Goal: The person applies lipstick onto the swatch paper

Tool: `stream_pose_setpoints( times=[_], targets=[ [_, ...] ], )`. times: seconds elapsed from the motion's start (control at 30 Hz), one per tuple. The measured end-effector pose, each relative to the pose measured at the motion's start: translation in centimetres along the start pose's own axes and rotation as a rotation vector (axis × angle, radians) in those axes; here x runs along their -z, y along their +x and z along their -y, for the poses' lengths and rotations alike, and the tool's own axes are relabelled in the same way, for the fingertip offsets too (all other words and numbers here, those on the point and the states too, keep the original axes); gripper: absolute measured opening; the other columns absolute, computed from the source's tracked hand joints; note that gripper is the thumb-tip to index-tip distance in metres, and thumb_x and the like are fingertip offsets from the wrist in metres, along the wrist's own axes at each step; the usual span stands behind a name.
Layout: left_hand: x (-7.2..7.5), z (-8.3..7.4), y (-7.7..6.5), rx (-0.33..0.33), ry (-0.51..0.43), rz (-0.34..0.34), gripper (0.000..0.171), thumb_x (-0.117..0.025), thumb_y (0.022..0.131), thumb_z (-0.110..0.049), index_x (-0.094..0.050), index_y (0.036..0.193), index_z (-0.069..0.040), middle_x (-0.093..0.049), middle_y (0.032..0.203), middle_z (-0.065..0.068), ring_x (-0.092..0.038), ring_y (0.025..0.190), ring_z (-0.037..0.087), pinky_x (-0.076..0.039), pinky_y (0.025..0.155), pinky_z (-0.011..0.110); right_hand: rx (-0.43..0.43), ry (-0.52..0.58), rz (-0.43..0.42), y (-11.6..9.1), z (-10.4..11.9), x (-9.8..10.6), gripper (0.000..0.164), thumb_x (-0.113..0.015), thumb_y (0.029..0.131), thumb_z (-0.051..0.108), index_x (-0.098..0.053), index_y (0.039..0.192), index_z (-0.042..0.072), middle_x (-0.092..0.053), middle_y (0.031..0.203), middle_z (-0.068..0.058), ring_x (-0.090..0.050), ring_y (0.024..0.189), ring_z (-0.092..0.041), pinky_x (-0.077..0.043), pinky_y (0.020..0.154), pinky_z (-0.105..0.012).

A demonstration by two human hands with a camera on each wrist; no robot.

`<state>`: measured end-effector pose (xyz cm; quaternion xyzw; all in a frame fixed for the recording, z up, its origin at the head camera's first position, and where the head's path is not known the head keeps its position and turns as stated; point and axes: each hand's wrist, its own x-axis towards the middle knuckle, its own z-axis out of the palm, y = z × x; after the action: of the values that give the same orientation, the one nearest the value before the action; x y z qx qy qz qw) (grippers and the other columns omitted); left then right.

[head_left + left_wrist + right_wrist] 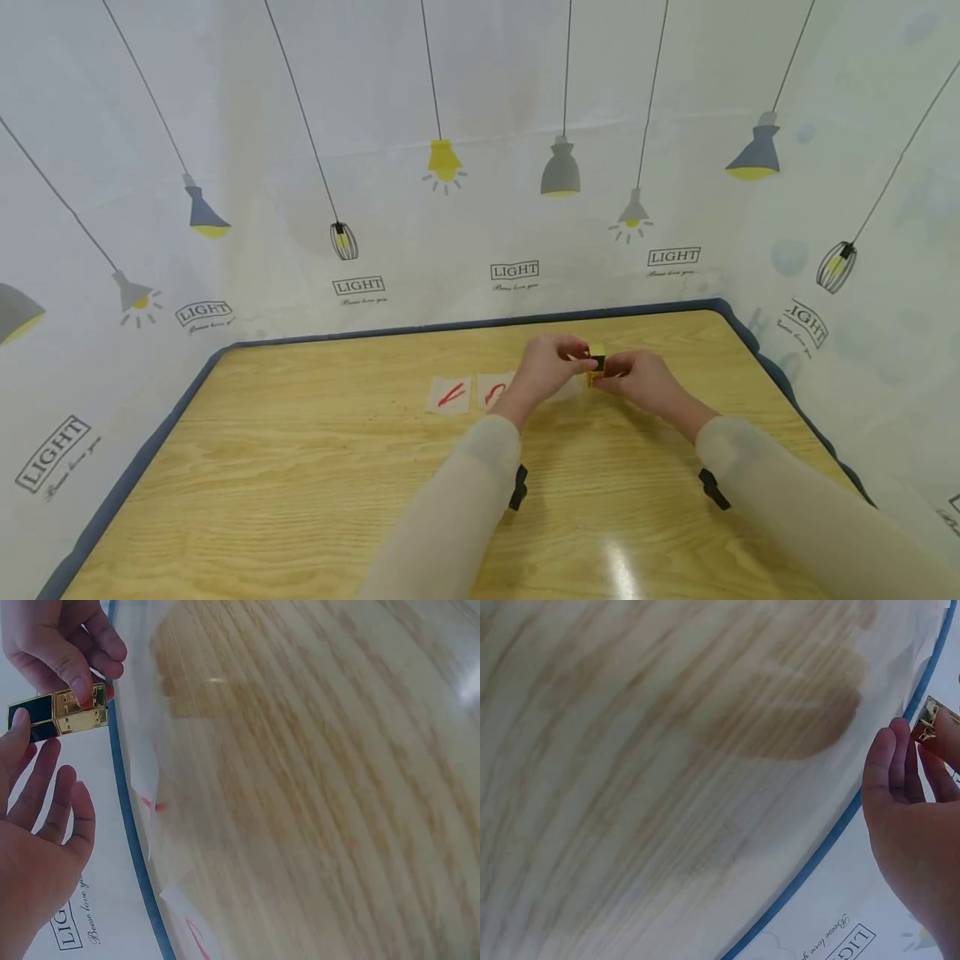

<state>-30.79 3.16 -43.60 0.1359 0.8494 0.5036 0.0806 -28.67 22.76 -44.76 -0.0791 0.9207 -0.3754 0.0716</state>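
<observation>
A boxy black-and-gold lipstick tube point(75, 720) is held between both hands above the far right part of the table. My left hand point(546, 371) pinches its black end, the thumb lying on the black face in the left wrist view; the other fingers of that hand are spread. On the gold end, my right hand point(643, 382) grips with thumb and fingers. In the right wrist view, only a gold corner of the tube shows beside my right hand point(915, 802).
Left of the hands lie paper squares: one with a red stroke point(452, 395), another with a red curved mark point(491, 388), partly behind my left wrist, and a third point(567, 390), mostly hidden. The wooden table point(300, 483) meets a lamp-print wall covering point(465, 225).
</observation>
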Motion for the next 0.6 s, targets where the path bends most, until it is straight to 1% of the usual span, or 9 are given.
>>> stream_pose_setpoints(
  times=[0.13, 0.23, 0.4, 0.5, 0.6],
  targets=[
    [-0.4, 0.2, 0.3, 0.019, 0.034, -0.003, 0.026, -0.083, 0.095, -0.026, -0.081, 0.119, -0.015, -0.080, 0.110, -0.001, -0.067, 0.093, 0.011, -0.059, 0.079, 0.028, -0.002, -0.030, -0.009, 0.4, -0.4, -0.2, 0.028, -0.077, 0.099, 0.022, -0.079, 0.118, 0.002, -0.078, 0.118, -0.020, -0.071, 0.112, -0.037, -0.057, 0.100, -0.056],
    [-0.6, 0.3, 0.3, 0.022, 0.040, -0.001, 0.028, -0.082, 0.095, -0.025, -0.081, 0.120, -0.012, -0.080, 0.110, 0.000, -0.066, 0.092, 0.011, -0.059, 0.079, 0.028, 0.006, -0.034, -0.016, 0.5, -0.7, -0.4, 0.023, -0.078, 0.098, 0.021, -0.081, 0.112, 0.003, -0.079, 0.114, -0.019, -0.071, 0.110, -0.036, -0.056, 0.100, -0.056],
    [-0.9, 0.3, 0.3, 0.009, 0.045, 0.005, 0.029, -0.082, 0.096, -0.024, -0.080, 0.121, -0.010, -0.080, 0.109, 0.001, -0.065, 0.090, 0.011, -0.057, 0.077, 0.026, 0.015, -0.051, -0.022, 0.5, -1.0, -0.6, 0.017, -0.079, 0.097, 0.021, -0.081, 0.103, 0.005, -0.079, 0.106, -0.016, -0.070, 0.100, -0.031, -0.056, 0.094, -0.054],
    [-1.1, 0.4, 0.3, 0.002, 0.052, 0.008, 0.029, -0.081, 0.096, -0.025, -0.080, 0.121, -0.010, -0.080, 0.110, 0.001, -0.065, 0.091, 0.011, -0.057, 0.077, 0.025, 0.017, -0.060, -0.014, 0.4, -1.1, -0.5, 0.018, -0.079, 0.097, 0.022, -0.081, 0.102, 0.005, -0.079, 0.104, -0.015, -0.069, 0.098, -0.031, -0.055, 0.094, -0.054],
    [-1.2, 0.5, 0.3, -0.002, 0.050, 0.013, 0.030, -0.081, 0.096, -0.025, -0.080, 0.121, -0.009, -0.081, 0.110, 0.002, -0.065, 0.091, 0.011, -0.056, 0.077, 0.024, 0.010, -0.055, -0.006, 0.5, -1.2, -0.6, 0.019, -0.079, 0.097, 0.021, -0.082, 0.104, 0.005, -0.079, 0.104, -0.014, -0.070, 0.101, -0.032, -0.055, 0.097, -0.055]
  ],
)
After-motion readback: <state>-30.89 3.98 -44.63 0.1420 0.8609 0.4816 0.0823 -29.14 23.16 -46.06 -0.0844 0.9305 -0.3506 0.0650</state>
